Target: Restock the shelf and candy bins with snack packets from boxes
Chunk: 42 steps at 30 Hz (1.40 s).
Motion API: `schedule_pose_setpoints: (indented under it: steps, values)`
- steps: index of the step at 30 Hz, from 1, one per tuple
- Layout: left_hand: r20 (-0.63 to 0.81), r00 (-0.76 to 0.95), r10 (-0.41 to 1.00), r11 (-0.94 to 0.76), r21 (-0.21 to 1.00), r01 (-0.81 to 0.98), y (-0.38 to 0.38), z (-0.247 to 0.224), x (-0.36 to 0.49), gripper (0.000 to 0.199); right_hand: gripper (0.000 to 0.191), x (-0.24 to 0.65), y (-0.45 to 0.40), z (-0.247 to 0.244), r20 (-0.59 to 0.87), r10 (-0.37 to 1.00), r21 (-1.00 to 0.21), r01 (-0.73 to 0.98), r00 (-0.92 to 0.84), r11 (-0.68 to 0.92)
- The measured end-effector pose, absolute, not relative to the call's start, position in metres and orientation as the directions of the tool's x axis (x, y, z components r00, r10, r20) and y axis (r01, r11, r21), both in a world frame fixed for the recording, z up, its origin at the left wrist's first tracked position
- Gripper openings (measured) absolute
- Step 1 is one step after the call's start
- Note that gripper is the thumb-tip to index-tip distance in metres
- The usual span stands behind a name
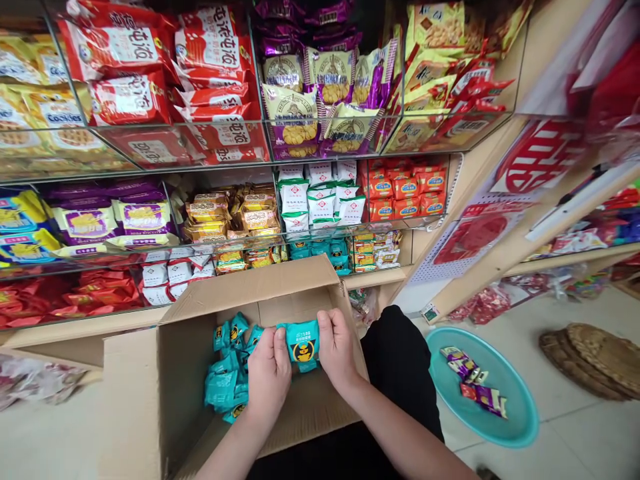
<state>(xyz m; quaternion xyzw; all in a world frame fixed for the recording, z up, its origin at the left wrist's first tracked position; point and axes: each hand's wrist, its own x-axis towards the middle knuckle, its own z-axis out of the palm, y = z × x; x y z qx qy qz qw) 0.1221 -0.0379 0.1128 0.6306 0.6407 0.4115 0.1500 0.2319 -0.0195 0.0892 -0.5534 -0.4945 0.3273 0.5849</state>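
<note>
Between my two hands a teal snack packet [305, 341] with a yellow and black print is held by its ends. My left hand [270, 370] pinches its left end, and my right hand [337, 343] grips the right end. Both hands are above an open cardboard box [187, 393]. In the left part of the box lies a heap of teal packets [225, 383] of the same kind. Another teal packet peeks out just below the held one.
Ahead are shelves with clear dividers, holding red packets [131, 97], purple biscuit packets [295, 120] and several other snacks. Teal packets [320, 250] sit on the lowest shelf. A turquoise basin [520, 427] with a few packets stands on the floor at right, near a woven brown mat [590, 360].
</note>
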Motion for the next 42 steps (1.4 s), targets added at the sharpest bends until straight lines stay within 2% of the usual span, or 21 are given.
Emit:
schedule_pose_setpoints:
  steps: [5, 8, 12, 14, 16, 18, 21, 24, 26, 28, 30, 35, 42]
  values:
    - [0.340, -0.137, 0.930, -0.139, 0.672, 0.727, -0.032, 0.117, 0.123, 0.026, 0.031, 0.242, -0.014, 0.096, 0.237, 0.919, -0.968, 0.158, 0.315, 0.195]
    - [0.342, -0.141, 0.929, -0.136, 0.671, 0.729, -0.026, 0.120, 0.128, 0.027, 0.029, 0.251, -0.017, 0.101, 0.165, 0.967, -0.984, -0.029, 0.196, 0.174]
    - [0.334, -0.129, 0.934, -0.151, 0.692, 0.706, -0.019, 0.126, 0.140, 0.029, 0.024, 0.262, -0.029, 0.104, 0.016, 0.998, -0.951, -0.309, -0.055, -0.001]
    - [0.291, -0.042, 0.956, -0.192, 0.726, 0.660, -0.015, 0.129, 0.143, 0.027, 0.025, 0.272, -0.030, 0.103, -0.032, 0.999, -0.932, -0.360, -0.028, -0.040]
    - [0.286, 0.078, 0.955, -0.269, 0.722, 0.638, -0.006, 0.134, 0.140, 0.025, 0.026, 0.288, -0.022, 0.101, -0.048, 0.992, -0.914, -0.405, 0.120, 0.005]
    - [0.350, 0.189, 0.917, -0.378, 0.619, 0.689, 0.009, 0.141, 0.132, 0.026, 0.027, 0.310, -0.005, 0.095, -0.058, 0.950, -0.888, -0.451, 0.306, 0.091]
    - [0.408, 0.316, 0.856, -0.466, 0.349, 0.813, 0.045, 0.150, 0.111, 0.030, 0.028, 0.341, 0.029, 0.082, -0.083, 0.872, -0.861, -0.476, 0.482, 0.181]
    - [0.299, 0.318, 0.900, -0.371, 0.139, 0.918, 0.082, 0.153, 0.093, 0.039, 0.029, 0.354, 0.065, 0.067, -0.090, 0.844, -0.860, -0.468, 0.529, 0.202]
    - [0.169, 0.261, 0.950, -0.277, 0.078, 0.958, 0.100, 0.151, 0.087, 0.045, 0.030, 0.348, 0.088, 0.060, -0.090, 0.838, -0.869, -0.454, 0.538, 0.198]
    - [0.025, 0.199, 0.980, -0.201, 0.083, 0.976, 0.109, 0.145, 0.084, 0.049, 0.029, 0.336, 0.110, 0.056, -0.081, 0.839, -0.877, -0.438, 0.539, 0.197]
    - [-0.046, 0.152, 0.987, -0.146, 0.108, 0.983, 0.112, 0.140, 0.084, 0.050, 0.024, 0.322, 0.132, 0.055, -0.091, 0.836, -0.873, -0.447, 0.541, 0.194]
    - [-0.048, 0.081, 0.996, -0.073, 0.141, 0.987, 0.108, 0.134, 0.084, 0.048, 0.015, 0.302, 0.179, 0.057, -0.270, 0.764, -0.805, -0.572, 0.586, 0.155]
    - [-0.069, 0.021, 0.997, -0.009, 0.164, 0.986, 0.106, 0.135, 0.086, 0.044, 0.021, 0.295, 0.215, 0.061, -0.399, 0.742, -0.782, -0.622, 0.540, 0.033]
